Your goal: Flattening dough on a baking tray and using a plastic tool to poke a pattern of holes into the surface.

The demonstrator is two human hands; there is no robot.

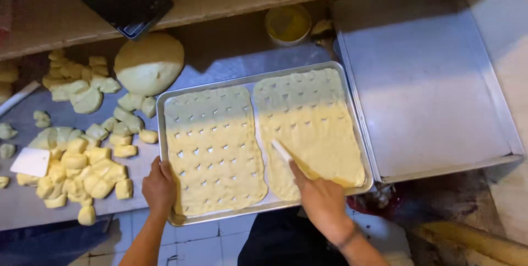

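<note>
On the far left, many small dough lumps [82, 161] lie in a heap on the table [27, 211], with a white scraper [31, 161] beside them and a big dough ball [149, 62] behind. Next comes the tray [220, 217], sitting at the table's front edge. The left hand [159, 187] grips the tray's left front corner, fingers curled over the rim. Two flat dough sheets lie in the tray: the left sheet [212, 150] is full of small holes, and the right sheet [313, 128] has holes only at its far part. The right hand [322, 200] is closed around a thin white tool [286, 153], its tip on the right sheet. It looks like the hole-poking step, and the smooth near part of that sheet would need the tool next. The tray's right rim touches a bigger tray [429, 150], so there is little room that way. A yellow bowl [287, 24] sits well behind.
</note>
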